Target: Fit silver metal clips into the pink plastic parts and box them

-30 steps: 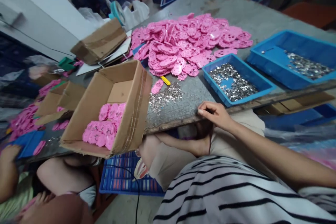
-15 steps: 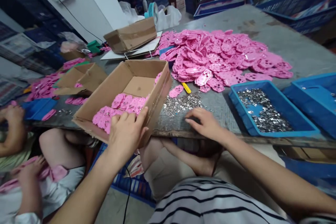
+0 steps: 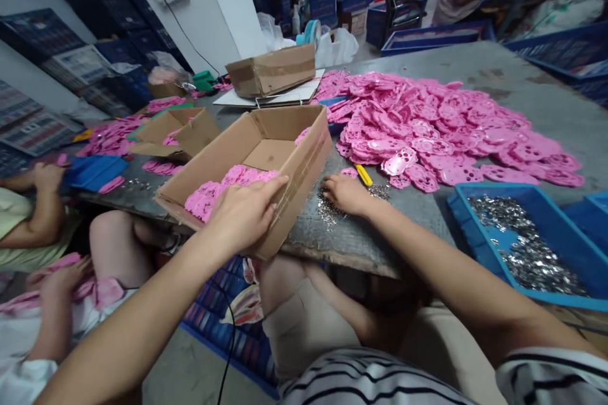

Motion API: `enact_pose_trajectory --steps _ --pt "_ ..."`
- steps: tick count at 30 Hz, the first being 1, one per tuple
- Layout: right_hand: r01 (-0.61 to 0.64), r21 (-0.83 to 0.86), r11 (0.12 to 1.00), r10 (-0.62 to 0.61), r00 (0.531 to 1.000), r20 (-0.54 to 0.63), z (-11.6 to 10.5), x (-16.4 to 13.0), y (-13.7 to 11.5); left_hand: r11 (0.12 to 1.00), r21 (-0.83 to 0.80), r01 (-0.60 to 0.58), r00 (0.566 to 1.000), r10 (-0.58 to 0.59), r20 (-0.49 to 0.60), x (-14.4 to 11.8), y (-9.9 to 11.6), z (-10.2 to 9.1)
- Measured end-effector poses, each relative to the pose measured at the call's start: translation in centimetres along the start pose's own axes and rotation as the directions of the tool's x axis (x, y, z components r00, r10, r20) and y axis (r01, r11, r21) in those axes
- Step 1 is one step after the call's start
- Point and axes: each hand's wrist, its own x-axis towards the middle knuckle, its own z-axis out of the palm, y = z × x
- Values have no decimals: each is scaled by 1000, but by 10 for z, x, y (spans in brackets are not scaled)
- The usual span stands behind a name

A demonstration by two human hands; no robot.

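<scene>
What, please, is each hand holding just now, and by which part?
The left hand grips the cardboard box by its near corner rim. The right hand holds nothing that shows; it rests on the loose metal bits on the table.

We see even, soft indoor light, faint shadows, glare on the pink parts (image 3: 427,133), and wide-angle stretching with blur at edges.

Matt brown cardboard box (image 3: 266,158); glossy pink plastic pieces (image 3: 427,126); shiny metal bits (image 3: 332,205); rough grey tabletop (image 3: 546,114).
</scene>
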Motion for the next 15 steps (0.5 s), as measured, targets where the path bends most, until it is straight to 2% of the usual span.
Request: enact_pose_trajectory --steps 7,15 --pt "125 -73 990 -117 988 103 10 22 4 1000 -12 -23 999 23 25 7 10 7" --pt "299 -22 954 -293 946 141 13 4 23 999 7 -39 996 39 81 6 20 9"
